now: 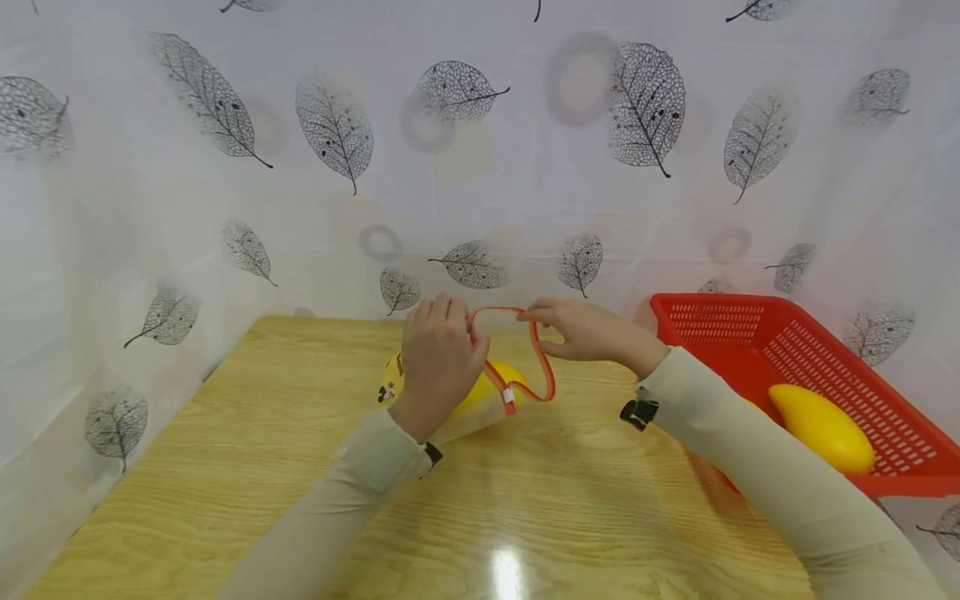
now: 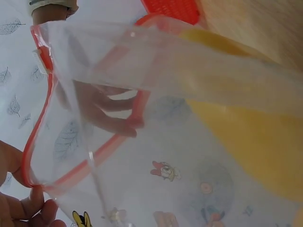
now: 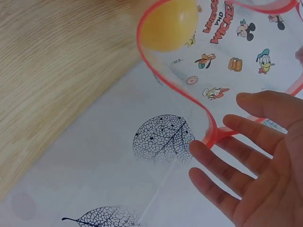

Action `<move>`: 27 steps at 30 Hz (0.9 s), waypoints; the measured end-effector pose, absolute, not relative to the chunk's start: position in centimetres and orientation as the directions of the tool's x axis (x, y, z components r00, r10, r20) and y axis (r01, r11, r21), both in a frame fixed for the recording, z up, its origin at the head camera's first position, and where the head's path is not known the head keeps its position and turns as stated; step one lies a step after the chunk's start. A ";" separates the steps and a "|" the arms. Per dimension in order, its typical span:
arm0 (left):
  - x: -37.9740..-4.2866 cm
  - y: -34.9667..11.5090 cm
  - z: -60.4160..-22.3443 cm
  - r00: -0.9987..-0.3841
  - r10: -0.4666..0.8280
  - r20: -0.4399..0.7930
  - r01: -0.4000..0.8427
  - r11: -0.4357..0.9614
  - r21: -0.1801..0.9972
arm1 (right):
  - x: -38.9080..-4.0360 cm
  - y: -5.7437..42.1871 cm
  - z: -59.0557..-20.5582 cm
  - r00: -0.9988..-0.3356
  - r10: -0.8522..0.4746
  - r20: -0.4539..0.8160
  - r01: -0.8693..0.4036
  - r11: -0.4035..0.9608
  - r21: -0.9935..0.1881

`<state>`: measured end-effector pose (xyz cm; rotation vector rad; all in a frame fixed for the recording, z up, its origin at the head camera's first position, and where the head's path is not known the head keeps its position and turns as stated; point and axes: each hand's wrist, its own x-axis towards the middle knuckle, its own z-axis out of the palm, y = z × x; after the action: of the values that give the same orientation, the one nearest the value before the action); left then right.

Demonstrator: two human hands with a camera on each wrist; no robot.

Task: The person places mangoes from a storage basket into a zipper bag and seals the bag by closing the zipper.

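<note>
A clear zip bag (image 2: 189,189) with cartoon prints and a red zip edge (image 1: 543,367) is held up over the table, its mouth spread apart. Inside it lies a yellow mango-shaped fruit (image 1: 501,379), seen blurred through the plastic in the left wrist view. My left hand (image 1: 442,350) pinches the red edge between thumb and fingers. On the opposite side my right hand (image 3: 251,156) touches that edge with extended fingers, its thumb apart from them. A white zip slider (image 1: 510,395) sits on the near part of the edge.
To the right stands a red plastic basket (image 1: 720,298) with a yellow mango-shaped fruit (image 1: 821,429) in it; my right forearm passes in front of its near side. The wooden table (image 1: 262,433) meets a leaf-print curtain (image 1: 480,192) at its far edge.
</note>
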<state>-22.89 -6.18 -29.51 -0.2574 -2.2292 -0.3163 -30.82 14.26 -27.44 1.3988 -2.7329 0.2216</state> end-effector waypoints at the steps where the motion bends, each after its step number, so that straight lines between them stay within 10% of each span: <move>1: -22.9 -6.2 -29.5 -0.620 0.079 0.781 0.293 0.946 0.137 | -30.9 14.2 -27.4 -0.591 -0.797 0.125 -0.807 0.582 -0.105; 27: -22.4 -6.7 -29.3 -0.577 0.110 0.809 0.337 0.934 0.114 | -32.2 11.9 -24.0 -0.612 -0.731 0.301 -0.782 0.616 -0.092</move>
<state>-22.42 -6.71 -29.32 -0.3157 -2.1801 -0.3194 -32.16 11.93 -23.95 1.2423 -2.6074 0.3149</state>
